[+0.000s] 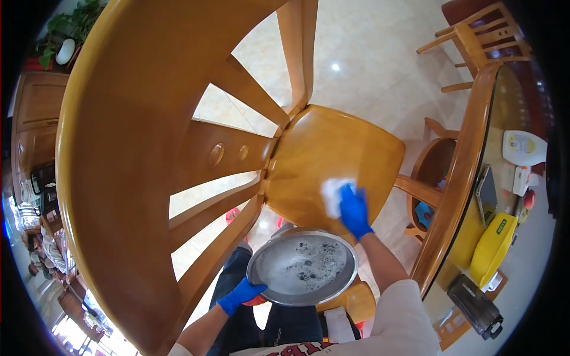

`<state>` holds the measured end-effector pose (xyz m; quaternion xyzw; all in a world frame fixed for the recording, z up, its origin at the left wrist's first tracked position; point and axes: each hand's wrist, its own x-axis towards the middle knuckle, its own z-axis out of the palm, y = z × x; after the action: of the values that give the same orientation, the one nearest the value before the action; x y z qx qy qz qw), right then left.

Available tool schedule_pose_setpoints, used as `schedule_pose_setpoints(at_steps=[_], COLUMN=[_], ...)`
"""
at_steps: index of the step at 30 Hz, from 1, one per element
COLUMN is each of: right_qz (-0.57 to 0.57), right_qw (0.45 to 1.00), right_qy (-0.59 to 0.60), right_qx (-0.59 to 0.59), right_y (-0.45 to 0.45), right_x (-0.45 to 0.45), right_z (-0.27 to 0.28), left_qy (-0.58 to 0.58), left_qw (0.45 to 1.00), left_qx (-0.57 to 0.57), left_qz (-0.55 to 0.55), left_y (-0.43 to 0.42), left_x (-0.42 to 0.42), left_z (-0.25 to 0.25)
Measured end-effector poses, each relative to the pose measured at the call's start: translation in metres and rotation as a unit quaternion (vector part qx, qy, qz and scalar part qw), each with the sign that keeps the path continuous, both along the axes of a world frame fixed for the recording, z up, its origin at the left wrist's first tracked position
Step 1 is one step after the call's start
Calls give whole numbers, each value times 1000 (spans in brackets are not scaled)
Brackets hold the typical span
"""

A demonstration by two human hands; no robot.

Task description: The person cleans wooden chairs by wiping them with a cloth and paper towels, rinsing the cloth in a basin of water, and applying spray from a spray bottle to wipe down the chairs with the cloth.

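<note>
This looks like a home, most likely its dining area. A big wooden chair [338, 142] with a slatted back stands on a shiny tiled floor [362, 77], and a second chair [471, 48] of similar wood sits farther off. Along the right runs a wood-edged, glossy surface [461, 172] with everyday goods on it, among them a white bottle [524, 148] with a label. At the left edge are a wooden cabinet [39, 105] with panelled doors and a leafy plant [80, 22].

Glossy wooden chair [335, 142], smooth metal basin [309, 300]
</note>
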<state>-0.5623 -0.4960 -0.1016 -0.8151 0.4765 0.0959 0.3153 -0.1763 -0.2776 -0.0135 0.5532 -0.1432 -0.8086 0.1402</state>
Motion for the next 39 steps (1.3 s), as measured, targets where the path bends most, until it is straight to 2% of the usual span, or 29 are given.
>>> schedule_pose_setpoints(at_steps=[2,4,5,6,7,8,9,10,11,12,13,14,16,18,19,20,21,22,23,25,26,28,29,31,32,34,37,38,39], right_qz=[-138,-270,-273,-361,-433,-182,-264,17,17,-153,-318,-471,-727,-696,-697,-750,-785,-771,-755,-837,-836,-819,-819,-712,-710,-608,-589,-589,-681], right_qw=[962,852,852,879,871,916,960,975,975,978,946,882,658,672,670,628,572,573,574,365,365,529,529,699,700,768,798,799,713], right_qy=[168,325,325,153,-25,269,-34,177,177,119,55,-11,-141,-14,-13,-121,-227,-271,-312,-409,-409,-193,-194,71,71,145,64,65,10], right_qx=[-163,-309,-308,-273,-231,-234,-89,-134,-133,-83,-31,24,135,-253,-255,-166,-76,-61,-43,-1,1,-108,-106,14,15,143,107,106,166], right_y=[-30,-43,-43,-44,-44,-22,3,42,57,66,69,76,88,96,170,235,242,272,275,255,264,297,303,298,299,328,354,359,358], right_x=[-46,-64,-59,-43,-24,-3,17,29,24,13,5,-8,-23,-37,-79,-101,-100,-104,-81,-31,-22,-7,-3,6,6,-2,-6,-8,-6], right_z=[-3,-4,-6,-4,-2,3,7,-5,-4,-5,-4,-6,-5,-13,-64,-118,-152,-162,-132,-54,-48,-37,-28,22,26,28,27,26,28], left_qy=[3,0,0,-1,-9,-16,-14,-6,0,2,-5,-14,-19,-22,-25,-30,-28,-12,2,-3,-7,-4,-13,-32,-33,3,17,17,18], left_qw=[1000,1000,1000,1000,1000,1000,1000,1000,1000,1000,1000,1000,1000,999,1000,999,999,999,998,997,997,997,998,996,996,995,998,999,999], left_qx=[4,-5,-17,-17,-16,-15,-15,-6,4,1,-5,-9,7,19,-11,-38,-40,-28,-13,-10,-11,-7,-21,-73,-72,-82,-48,-34,-34], left_qz=[-7,-3,6,2,0,-2,-1,10,18,17,13,9,13,19,6,-4,-4,32,68,71,70,77,62,38,39,62,47,35,36], left_y=[3,-3,-7,-8,-8,-9,-10,-11,-15,-23,-33,-40,-54,-61,-63,-62,-73,-84,-92,-97,-100,-107,-111,-115,-116,-114,-119,-122,-123], left_x=[2,1,-2,-3,-5,-8,-11,-12,-13,-15,-14,-17,-22,-27,-30,-32,-39,-46,-52,-58,-60,-65,-67,-71,-72,-75,-78,-79,-81], left_z=[2,9,12,13,13,11,9,6,7,7,7,7,6,1,-7,-10,-7,-5,-3,-13,-22,-34,-38,-45,-51,-65,-67,-65,-66])
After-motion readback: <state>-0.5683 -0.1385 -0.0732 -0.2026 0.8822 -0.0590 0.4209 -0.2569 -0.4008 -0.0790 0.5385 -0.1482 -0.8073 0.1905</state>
